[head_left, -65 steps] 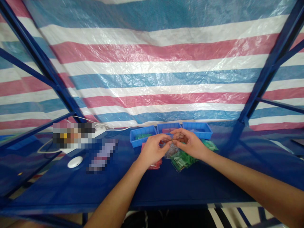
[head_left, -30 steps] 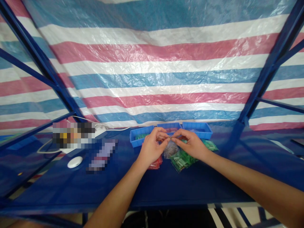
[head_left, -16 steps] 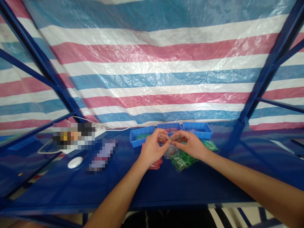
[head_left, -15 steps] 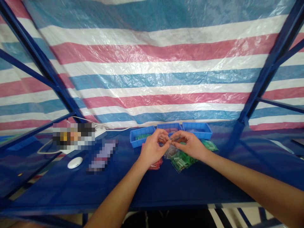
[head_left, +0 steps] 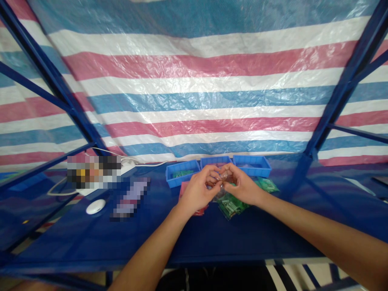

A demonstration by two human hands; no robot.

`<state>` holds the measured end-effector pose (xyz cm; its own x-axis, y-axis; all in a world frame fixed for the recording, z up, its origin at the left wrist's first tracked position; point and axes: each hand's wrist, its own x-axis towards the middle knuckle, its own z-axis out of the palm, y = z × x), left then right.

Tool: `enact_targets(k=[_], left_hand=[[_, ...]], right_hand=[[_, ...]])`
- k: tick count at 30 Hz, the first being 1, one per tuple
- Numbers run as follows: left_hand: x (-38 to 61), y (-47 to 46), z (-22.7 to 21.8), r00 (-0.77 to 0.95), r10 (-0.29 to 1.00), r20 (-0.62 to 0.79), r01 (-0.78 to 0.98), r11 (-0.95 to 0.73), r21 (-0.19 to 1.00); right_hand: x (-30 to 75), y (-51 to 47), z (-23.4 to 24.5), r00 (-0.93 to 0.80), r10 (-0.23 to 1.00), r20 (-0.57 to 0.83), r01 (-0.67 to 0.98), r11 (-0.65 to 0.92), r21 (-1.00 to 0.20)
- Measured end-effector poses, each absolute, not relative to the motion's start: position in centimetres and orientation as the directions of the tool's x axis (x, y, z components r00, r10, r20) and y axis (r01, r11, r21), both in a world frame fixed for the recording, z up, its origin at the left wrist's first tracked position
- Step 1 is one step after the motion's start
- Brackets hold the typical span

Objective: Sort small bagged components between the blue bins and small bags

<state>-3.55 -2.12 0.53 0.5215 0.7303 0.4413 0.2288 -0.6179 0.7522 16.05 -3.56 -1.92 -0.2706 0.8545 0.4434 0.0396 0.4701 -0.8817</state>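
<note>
My left hand (head_left: 198,190) and my right hand (head_left: 242,186) meet over the table, fingertips almost touching. Both are closed in a pinch on what looks like a small clear plastic bag (head_left: 226,178), mostly hidden by the fingers. Below my right hand lies a pile of green packets (head_left: 232,207), with another green packet (head_left: 268,184) farther right. Red packets (head_left: 200,211) stick out from under my left hand. Some greyish clear packaging between the piles is partly covered by my hands.
Behind my hands stand a left blue bin (head_left: 182,180) with green pieces, a middle blue bin (head_left: 209,162) and a right blue bin (head_left: 254,171). On the left lie a white rounded object (head_left: 95,206), a blurred-out flat item (head_left: 131,200) and white cables (head_left: 151,165).
My right hand's fingers have drawn in toward the left hand, and the clear plastic between them shows more. The piles and bins stay in place.
</note>
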Motion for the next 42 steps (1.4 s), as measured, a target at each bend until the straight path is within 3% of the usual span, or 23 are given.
enact_targets(k=[16,22,26,30,37,42], left_hand=[[-3.7,-1.8,0.5,0.487,0.738,0.468,0.199,-0.615,0.763],[-4.1,-1.3,0.6,0.423,0.764,0.488,0.231,-0.611,0.757],[-4.2,-1.5,0.9,0.356,0.762,0.542,0.344,-0.646,0.682],[-4.1,-2.1,1.5,0.423,0.737,0.527,0.393,-0.674,0.626],[-4.1,-2.3,1.6,0.491,0.732,0.473,0.366,-0.666,0.65],[-4.5,-1.4,0.9,0.46,0.753,0.472,0.368,-0.645,0.67]], right_hand=[[16.3,-3.7,-1.5,-0.3,0.867,0.398,-0.073,0.396,-0.916],[16.8,-2.8,-1.7,-0.199,0.885,0.421,-0.067,0.417,-0.907],[17.1,-2.5,-1.9,-0.096,0.892,0.442,-0.024,0.442,-0.897],[17.0,-2.7,-1.8,0.003,0.874,0.486,0.04,0.486,-0.873],[16.4,-3.9,-1.4,-0.241,0.763,0.6,0.176,0.642,-0.746],[16.5,-3.8,-1.6,-0.182,0.802,0.569,0.198,0.596,-0.778]])
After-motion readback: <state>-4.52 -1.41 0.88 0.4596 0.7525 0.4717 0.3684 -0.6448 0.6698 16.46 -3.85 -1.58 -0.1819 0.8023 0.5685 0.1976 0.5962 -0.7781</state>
